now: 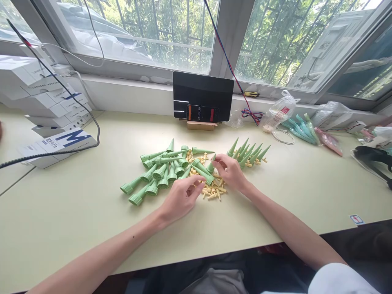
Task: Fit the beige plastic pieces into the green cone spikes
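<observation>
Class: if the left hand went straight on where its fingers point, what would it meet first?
The left hand would probably meet a lying green cone first, though the depth between them is unclear.

The numbers 00:09.39 are shown sideways on the phone (202, 113), a big blue M is printed on the front white box (55, 145), and the stacked boxes' (45, 107) words are too tiny to be read.

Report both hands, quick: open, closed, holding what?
Left hand: partly open, fingers curled, nothing visible in its grip.
Right hand: closed, fingertips apparently pinching an upright green cone.
</observation>
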`<control>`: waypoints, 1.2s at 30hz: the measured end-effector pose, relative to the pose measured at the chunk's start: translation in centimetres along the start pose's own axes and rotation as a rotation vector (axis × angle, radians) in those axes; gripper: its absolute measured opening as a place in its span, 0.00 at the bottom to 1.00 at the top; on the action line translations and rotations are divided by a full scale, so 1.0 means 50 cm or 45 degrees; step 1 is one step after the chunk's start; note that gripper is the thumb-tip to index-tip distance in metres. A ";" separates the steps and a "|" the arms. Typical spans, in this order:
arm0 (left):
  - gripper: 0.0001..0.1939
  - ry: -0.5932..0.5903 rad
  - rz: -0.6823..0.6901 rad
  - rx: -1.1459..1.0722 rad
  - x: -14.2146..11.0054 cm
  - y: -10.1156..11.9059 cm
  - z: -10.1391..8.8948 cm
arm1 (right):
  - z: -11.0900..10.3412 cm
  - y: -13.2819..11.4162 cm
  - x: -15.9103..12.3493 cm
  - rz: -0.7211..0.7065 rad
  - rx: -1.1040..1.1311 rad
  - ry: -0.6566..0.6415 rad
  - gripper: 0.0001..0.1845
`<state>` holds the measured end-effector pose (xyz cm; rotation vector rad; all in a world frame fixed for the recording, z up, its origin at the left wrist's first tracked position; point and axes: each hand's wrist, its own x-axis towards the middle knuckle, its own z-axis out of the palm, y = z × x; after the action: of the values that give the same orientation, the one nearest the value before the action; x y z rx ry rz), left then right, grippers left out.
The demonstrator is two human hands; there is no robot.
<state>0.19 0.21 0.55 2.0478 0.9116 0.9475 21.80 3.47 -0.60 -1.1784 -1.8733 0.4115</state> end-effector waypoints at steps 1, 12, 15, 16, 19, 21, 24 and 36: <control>0.10 0.000 -0.003 0.001 0.000 -0.001 0.000 | 0.001 -0.001 0.000 0.002 0.020 -0.007 0.07; 0.11 0.008 0.004 -0.002 0.002 -0.004 -0.001 | -0.008 -0.005 -0.004 0.052 0.056 0.033 0.13; 0.11 -0.007 -0.017 0.006 0.002 -0.003 -0.001 | -0.019 -0.012 -0.005 0.070 0.022 0.076 0.12; 0.12 -0.008 -0.018 0.008 0.001 -0.003 -0.001 | -0.023 -0.014 -0.006 0.069 0.007 0.098 0.12; 0.12 0.006 0.008 0.001 0.001 -0.004 -0.001 | -0.031 -0.019 -0.007 0.064 -0.033 0.174 0.11; 0.12 0.011 0.013 -0.004 0.002 -0.004 -0.002 | -0.035 -0.021 -0.009 0.045 -0.078 0.205 0.13; 0.12 0.014 0.008 0.000 0.002 -0.003 -0.003 | -0.040 -0.020 -0.011 -0.028 -0.200 0.179 0.25; 0.11 -0.012 -0.022 0.045 0.001 -0.006 -0.004 | -0.048 -0.037 -0.024 -0.110 -0.168 -0.147 0.24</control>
<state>-0.02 0.47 0.45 2.0690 0.9462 0.9177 22.92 1.14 1.39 -1.1763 -2.0705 0.3178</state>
